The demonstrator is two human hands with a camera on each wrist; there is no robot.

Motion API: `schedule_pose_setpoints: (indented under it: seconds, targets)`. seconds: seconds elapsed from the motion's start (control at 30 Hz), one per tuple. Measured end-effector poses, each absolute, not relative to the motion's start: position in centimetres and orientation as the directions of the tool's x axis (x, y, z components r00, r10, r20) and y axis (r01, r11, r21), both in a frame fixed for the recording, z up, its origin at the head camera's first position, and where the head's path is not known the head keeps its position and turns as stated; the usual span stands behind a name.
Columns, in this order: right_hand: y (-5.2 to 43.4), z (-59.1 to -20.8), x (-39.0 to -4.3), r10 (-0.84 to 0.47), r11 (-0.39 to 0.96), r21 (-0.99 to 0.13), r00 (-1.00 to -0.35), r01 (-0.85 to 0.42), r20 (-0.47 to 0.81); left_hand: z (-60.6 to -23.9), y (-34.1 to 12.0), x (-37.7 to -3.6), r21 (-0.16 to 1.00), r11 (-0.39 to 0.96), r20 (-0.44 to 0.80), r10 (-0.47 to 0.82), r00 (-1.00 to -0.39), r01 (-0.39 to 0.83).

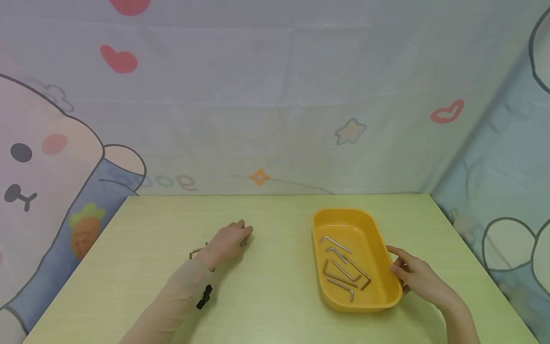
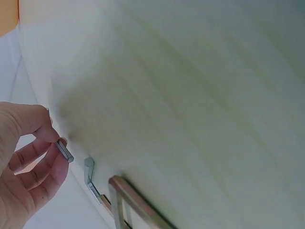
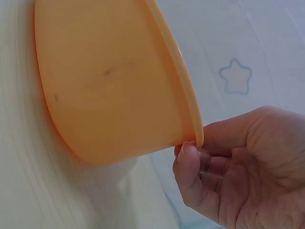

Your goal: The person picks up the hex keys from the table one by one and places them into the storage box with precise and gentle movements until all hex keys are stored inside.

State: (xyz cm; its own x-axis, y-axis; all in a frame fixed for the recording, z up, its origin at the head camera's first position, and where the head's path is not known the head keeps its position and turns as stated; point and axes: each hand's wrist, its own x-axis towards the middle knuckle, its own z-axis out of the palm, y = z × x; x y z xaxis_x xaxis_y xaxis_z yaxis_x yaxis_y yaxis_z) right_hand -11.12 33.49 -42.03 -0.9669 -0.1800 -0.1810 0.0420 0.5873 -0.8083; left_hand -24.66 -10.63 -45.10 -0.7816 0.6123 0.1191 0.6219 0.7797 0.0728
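Observation:
My left hand (image 1: pixel 227 241) is low over the left-middle of the table, pinching a metal hex key (image 2: pixel 65 150) between thumb and fingers. Most of that key is hidden by the hand. Under and beside the left wrist lie other hex keys (image 1: pixel 196 250), partly covered; the left wrist view shows a large one (image 2: pixel 138 199) and a smaller one (image 2: pixel 89 168) close by. With thumb and fingers, my right hand (image 1: pixel 423 277) grips the right rim of a yellow tray (image 1: pixel 378 291). Several L-shaped hex keys (image 1: pixel 339 245) lie spread inside the tray.
The pale wooden table (image 1: pixel 275 296) ends at a printed cloth backdrop (image 1: pixel 275 95) behind. Another cloth (image 1: pixel 507 200) hangs along the right side. A small black item (image 1: pixel 204 297) shows at the left wrist.

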Motion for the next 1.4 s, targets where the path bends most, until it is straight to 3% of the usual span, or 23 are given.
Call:
schedule_pose_setpoints:
  seconds: [1.17,1.4]
  targets:
    - [33.4,-41.9,-11.3,-0.190,0.579,-0.814,-0.967,0.031,-0.172,-42.9,-7.9,-24.0,0.047,0.695,0.147,0.705,-0.693,0.717]
    - [33.4,-41.9,-11.3,-0.191,0.578,-0.816,-0.967,0.028,-0.168,-42.0,-6.8,-23.5,0.028,0.657,0.191,0.736,-0.649,0.754]
